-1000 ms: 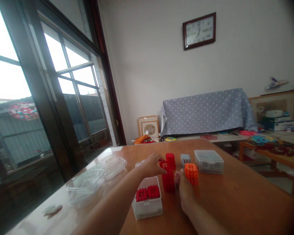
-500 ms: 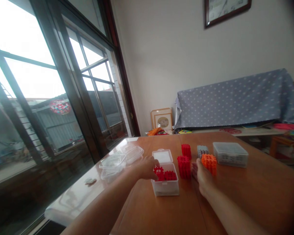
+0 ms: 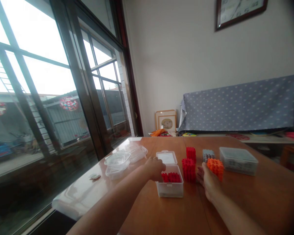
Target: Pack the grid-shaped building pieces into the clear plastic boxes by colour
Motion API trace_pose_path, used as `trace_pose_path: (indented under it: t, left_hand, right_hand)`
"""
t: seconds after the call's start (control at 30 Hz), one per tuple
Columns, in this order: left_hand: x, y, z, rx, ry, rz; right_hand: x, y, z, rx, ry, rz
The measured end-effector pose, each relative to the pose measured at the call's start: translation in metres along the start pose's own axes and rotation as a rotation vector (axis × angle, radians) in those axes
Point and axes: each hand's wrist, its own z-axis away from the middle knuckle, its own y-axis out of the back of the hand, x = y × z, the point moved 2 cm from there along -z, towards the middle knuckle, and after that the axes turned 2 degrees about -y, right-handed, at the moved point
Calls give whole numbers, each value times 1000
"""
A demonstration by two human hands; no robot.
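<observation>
My left hand [image 3: 156, 168] reaches over the left wall of a clear plastic box [image 3: 170, 190]. Its fingers are curled down on red interlocking plastic blocks [image 3: 173, 177] inside, fingertips partly hidden. The box's hinged lid [image 3: 166, 158] lies open behind it. My right hand [image 3: 208, 181] is open on edge on the table, thumb up and fingers apart, holding nothing. It is between a red block stack [image 3: 188, 170] and an orange block stack [image 3: 215, 168]. Another red stack [image 3: 190, 153] and a grey block stack [image 3: 208, 154] stand farther back.
A closed clear box [image 3: 238, 160] stands at the right of the wooden table [image 3: 161, 212]. Clear empty containers [image 3: 117, 160] and a small pale item [image 3: 94, 176] lie at the left by the window. A dotted cloth [image 3: 235, 111] covers something at the wall.
The red block under my left hand has gone from standing up to sitting lower in the box. My right hand stays beside the stacks. The head view has turned slightly left.
</observation>
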Motion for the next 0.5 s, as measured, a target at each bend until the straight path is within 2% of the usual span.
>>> trace_pose_path:
  t: [0.27, 0.4, 0.5]
  left_hand:
    - [0, -1, -4, 36, -19, 32]
    - [-1, 7, -16, 152, -37, 161]
    - [5, 15, -33, 244, -82, 255]
  right_hand:
    - [-4, -2, 5, -3, -3, 4]
    - [-5, -4, 6, 5, 2, 12]
    - [-5, -5, 7, 17, 19, 28]
